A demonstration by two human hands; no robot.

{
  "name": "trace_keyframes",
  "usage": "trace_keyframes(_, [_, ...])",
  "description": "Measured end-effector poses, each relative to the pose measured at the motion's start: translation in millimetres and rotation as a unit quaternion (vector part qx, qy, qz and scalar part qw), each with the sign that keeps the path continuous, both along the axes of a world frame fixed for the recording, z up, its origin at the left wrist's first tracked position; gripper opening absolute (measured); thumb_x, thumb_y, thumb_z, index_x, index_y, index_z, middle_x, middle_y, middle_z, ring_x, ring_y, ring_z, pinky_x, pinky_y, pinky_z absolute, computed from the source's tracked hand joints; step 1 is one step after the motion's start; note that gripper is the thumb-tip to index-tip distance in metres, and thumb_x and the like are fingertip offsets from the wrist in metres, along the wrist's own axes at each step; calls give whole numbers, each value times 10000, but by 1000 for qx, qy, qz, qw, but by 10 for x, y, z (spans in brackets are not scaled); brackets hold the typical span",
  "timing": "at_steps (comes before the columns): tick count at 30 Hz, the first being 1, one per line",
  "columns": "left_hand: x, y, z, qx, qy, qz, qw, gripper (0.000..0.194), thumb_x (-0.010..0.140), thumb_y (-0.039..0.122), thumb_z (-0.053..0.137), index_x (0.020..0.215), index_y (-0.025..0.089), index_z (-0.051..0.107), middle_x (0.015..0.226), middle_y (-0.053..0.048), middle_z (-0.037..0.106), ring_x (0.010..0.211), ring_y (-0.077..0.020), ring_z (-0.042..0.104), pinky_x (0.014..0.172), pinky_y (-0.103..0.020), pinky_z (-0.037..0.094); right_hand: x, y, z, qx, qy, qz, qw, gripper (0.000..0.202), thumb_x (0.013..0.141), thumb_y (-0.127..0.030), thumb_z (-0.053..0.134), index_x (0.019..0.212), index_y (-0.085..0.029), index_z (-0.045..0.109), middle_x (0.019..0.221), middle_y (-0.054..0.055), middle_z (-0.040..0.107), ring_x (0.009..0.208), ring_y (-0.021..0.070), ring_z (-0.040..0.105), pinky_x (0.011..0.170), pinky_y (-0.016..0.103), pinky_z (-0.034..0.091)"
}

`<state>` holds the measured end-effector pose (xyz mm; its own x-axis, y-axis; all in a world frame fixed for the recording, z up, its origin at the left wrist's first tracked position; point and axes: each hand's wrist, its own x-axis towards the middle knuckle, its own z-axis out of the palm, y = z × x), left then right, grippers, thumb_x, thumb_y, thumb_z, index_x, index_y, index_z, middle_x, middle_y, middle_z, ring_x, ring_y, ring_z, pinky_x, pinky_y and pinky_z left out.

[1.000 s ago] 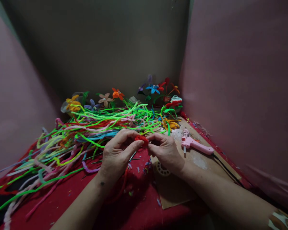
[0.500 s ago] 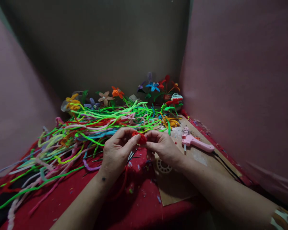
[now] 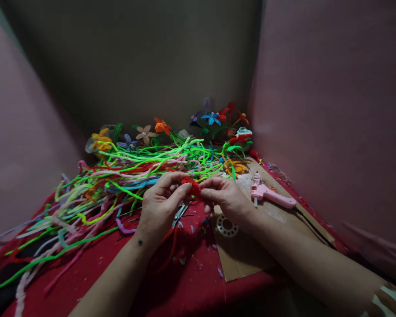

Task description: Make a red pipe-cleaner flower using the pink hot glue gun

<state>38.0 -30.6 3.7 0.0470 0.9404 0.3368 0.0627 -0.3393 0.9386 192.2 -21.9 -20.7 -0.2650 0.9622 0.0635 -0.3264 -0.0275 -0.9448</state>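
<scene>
Pinching a fuzzy red piece (image 3: 195, 186)
Left hand (image 3: 159, 200) is curling round one end, pinching it; right hand (image 3: 231, 200) is pinching the other.

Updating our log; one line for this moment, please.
Left hand: pinching red fuzzy piece | right hand: pinching its right end | pink glue gun: on cardboard

Red cloth (image 3: 198, 281) — fuzzy stems (image 3: 123, 190) heaped left, scissors (image 3: 178, 216), scattered scraps (image 3: 220, 273) — cardboard (image 3: 240, 262) right.
</scene>
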Motion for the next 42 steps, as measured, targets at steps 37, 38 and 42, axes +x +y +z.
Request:
trace_keyframes(37, [-100, 50, 32, 17, 77, -43, 996, 194, 759, 255, 629, 948, 212, 646, 787, 21, 650, 676, -100, 592, 628, -195, 477, 13, 10, 6, 40, -57, -19, 997, 116, 618, -217, 707, 659, -111, 689, 435, -33, 553, 309, 58, 428, 314, 189, 304])
trace_keyframes(38, [-110, 58, 32, 21, 92, -44, 995, 207, 761, 265, 628, 960, 215, 652, 802, 16, 647, 686, -104, 592, 630, -198, 476, 14, 16, 1, 39, -55, -19, 998, 116, 617, -218, 708, 660, -113, 688, 427, -35, 550, 311, 59, 430, 317, 188, 302])
trace_keyframes(42, [-150, 85, 38, 43, 153, -35, 987, 175, 769, 293, 615, 905, 201, 677, 826, -7, 639, 749, -134, 596, 679, -227, 477, 28, 57, -24, 5, -48, -4, 999, 145, 582, -230, 735, 654, -118, 677, 388, -41, 530, 320, 64, 440, 323, 176, 294])
